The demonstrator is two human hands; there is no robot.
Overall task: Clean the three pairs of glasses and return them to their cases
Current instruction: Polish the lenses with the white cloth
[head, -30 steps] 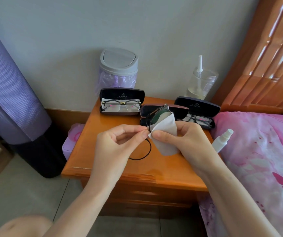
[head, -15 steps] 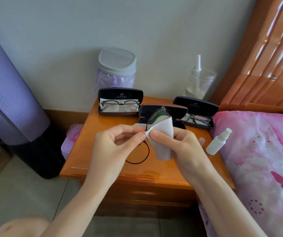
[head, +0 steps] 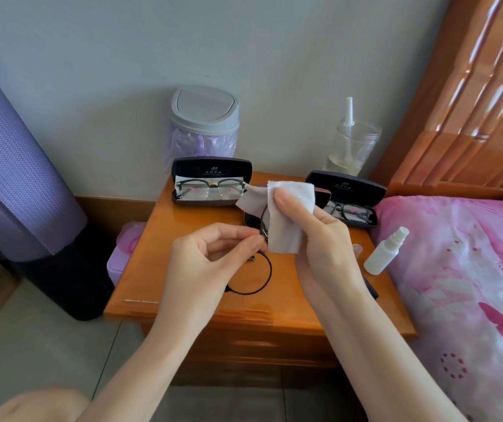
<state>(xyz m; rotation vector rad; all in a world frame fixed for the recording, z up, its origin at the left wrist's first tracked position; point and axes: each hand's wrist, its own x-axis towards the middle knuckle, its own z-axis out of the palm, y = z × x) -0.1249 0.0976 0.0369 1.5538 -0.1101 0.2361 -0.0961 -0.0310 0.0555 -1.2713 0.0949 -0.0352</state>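
My left hand [head: 213, 254] pinches the bridge of round black-rimmed glasses [head: 267, 272] above the wooden nightstand [head: 158, 269]. My right hand [head: 314, 236] presses a white cleaning cloth [head: 286, 214] over the upper lens, which it hides. The lower rim hangs free below my left fingers. An open black case [head: 212, 169] at the back left holds a pair of glasses [head: 210, 188]. Another open case [head: 346, 185] at the back right holds dark-framed glasses [head: 350, 213]. A third open case [head: 323, 196] lies between them, mostly behind the cloth.
A small white spray bottle [head: 385, 251] lies at the nightstand's right edge, its clear cap [head: 356, 249] beside it. A lidded grey bin [head: 204, 117] and a clear jar [head: 350, 147] stand at the back. A pink bed [head: 472, 284] is right, a purple mat [head: 9, 178] left.
My right hand has lifted and spread the cloth higher over the upper lens. The glasses have turned slightly, with the lower rim hanging lower. My left hand keeps its pinch.
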